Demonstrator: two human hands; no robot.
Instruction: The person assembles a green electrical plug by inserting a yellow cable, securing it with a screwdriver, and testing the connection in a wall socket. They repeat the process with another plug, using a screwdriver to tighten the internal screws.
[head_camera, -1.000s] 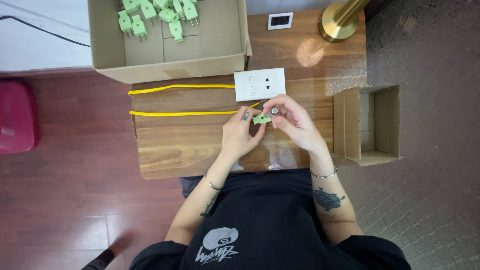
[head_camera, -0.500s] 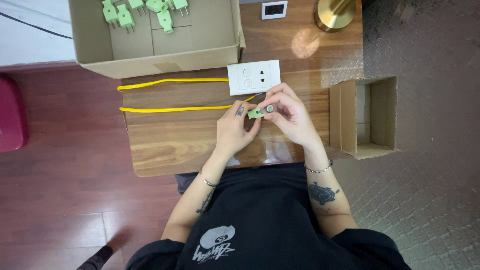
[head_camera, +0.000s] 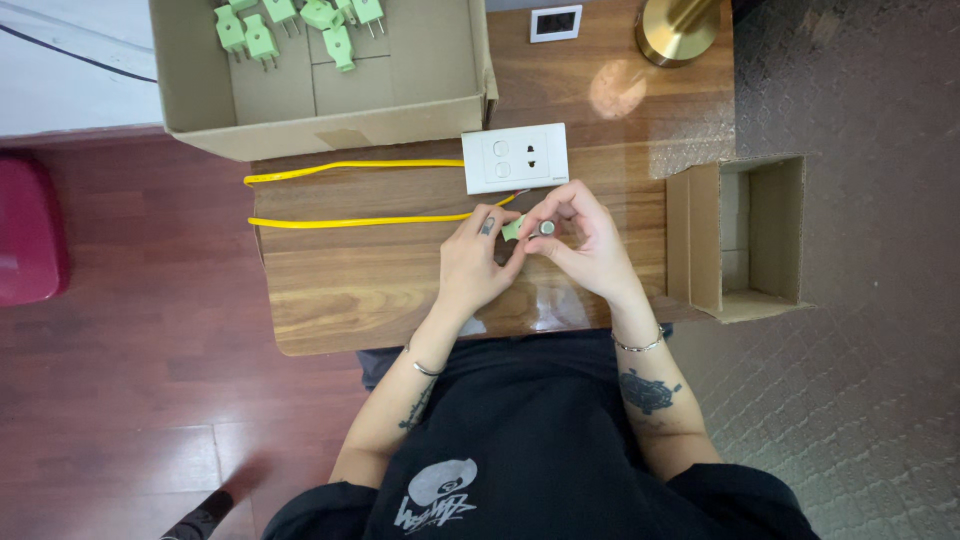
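Note:
Over the wooden table (head_camera: 350, 290), my left hand (head_camera: 475, 265) and my right hand (head_camera: 585, 240) meet around a small green plug (head_camera: 513, 229). Fingers of both hands pinch it, and a small round grey part shows at its right end. A yellow cable (head_camera: 350, 220) runs from the left across the table toward my hands. Just beyond my fingers lies a white socket plate (head_camera: 515, 157).
A large open cardboard box (head_camera: 320, 80) at the back holds several green plugs (head_camera: 300, 25). A smaller open cardboard box (head_camera: 740, 235) stands at the table's right edge. A brass lamp base (head_camera: 685, 25), a small white wall plate (head_camera: 556, 22) and a red object (head_camera: 30, 230) on the floor are around.
The camera view has shifted slightly, so the table sits a little lower and more to the right in frame. My hands stay together on the green plug with only small finger movement.

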